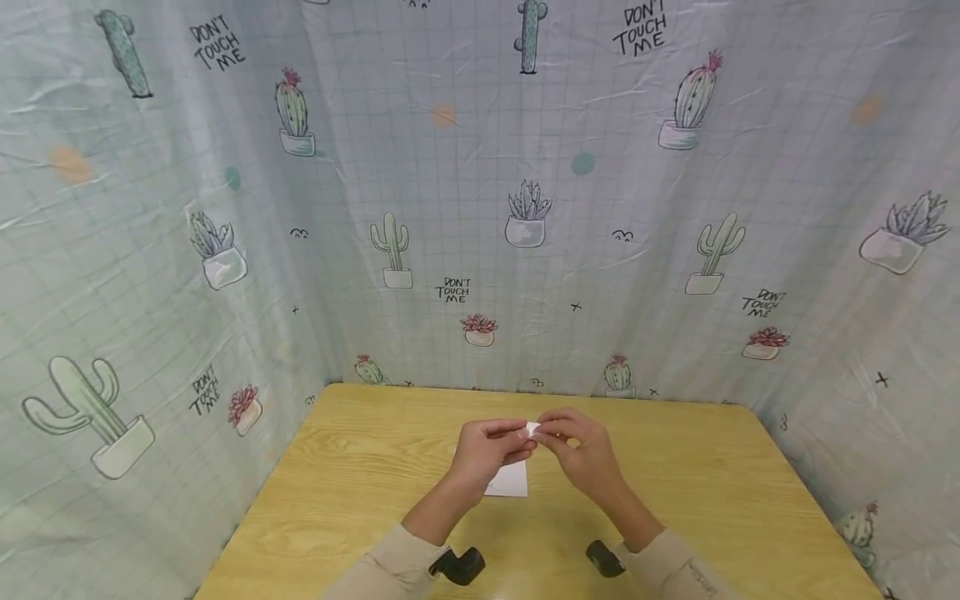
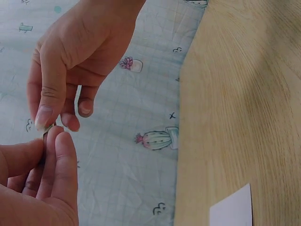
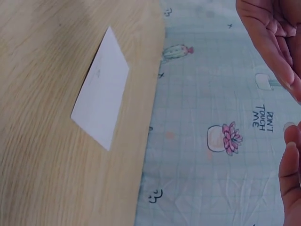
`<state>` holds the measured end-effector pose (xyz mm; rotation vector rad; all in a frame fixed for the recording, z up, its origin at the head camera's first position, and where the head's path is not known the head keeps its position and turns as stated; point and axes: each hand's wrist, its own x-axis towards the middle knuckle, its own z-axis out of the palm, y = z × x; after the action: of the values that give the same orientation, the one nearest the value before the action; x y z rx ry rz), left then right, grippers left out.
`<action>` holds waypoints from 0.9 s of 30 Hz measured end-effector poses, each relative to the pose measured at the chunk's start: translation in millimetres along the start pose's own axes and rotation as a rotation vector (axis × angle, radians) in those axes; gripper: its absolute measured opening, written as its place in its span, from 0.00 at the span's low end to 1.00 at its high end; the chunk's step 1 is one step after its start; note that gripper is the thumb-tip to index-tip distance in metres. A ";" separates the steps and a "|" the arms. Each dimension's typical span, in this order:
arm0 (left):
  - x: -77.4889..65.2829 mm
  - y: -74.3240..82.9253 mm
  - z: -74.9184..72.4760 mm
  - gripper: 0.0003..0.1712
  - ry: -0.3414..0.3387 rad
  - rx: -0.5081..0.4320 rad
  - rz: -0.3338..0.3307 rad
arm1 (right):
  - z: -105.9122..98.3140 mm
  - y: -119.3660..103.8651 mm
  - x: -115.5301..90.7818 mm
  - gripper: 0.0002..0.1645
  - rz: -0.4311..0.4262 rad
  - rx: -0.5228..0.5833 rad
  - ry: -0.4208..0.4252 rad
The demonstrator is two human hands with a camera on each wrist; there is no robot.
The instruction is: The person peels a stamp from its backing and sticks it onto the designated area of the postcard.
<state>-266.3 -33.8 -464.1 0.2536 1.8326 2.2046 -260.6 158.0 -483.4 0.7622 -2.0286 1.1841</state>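
Note:
Both hands meet above the table, fingertip to fingertip, around a small white piece [image 1: 532, 429] that looks like paper or a sticker; its exact kind is too small to tell. Thumb and fingers of my left hand [image 1: 486, 450] pinch it from the left. From the other side my right hand [image 1: 585, 454] pinches its edge. In the left wrist view the fingers hide most of the piece. Below the hands a white rectangular card or pad [image 3: 101, 92] lies flat on the wood, partly covered by the left hand in the head view.
The yellow wood-grain table [image 1: 360, 467] reaches back to a cactus-print curtain [image 1: 465, 208] that hangs behind it and along both sides. Dark wrist-worn devices [image 1: 461, 567] sit at the sleeve cuffs.

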 end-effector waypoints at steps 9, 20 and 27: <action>-1.4 1.1 -3.2 0.21 -0.002 -0.033 0.009 | 4.9 -3.7 6.2 0.10 -0.036 0.067 0.020; 0.6 8.8 -7.5 0.23 -0.014 -0.035 0.048 | 8.7 -9.3 12.4 0.06 0.086 0.061 0.008; 1.9 9.4 2.1 0.22 -0.027 -0.013 0.058 | 1.1 -12.6 8.3 0.02 0.301 0.126 0.041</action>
<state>-268.3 -32.8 -454.5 0.3364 1.8176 2.2395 -256.5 150.4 -470.9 0.4957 -2.1005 1.4951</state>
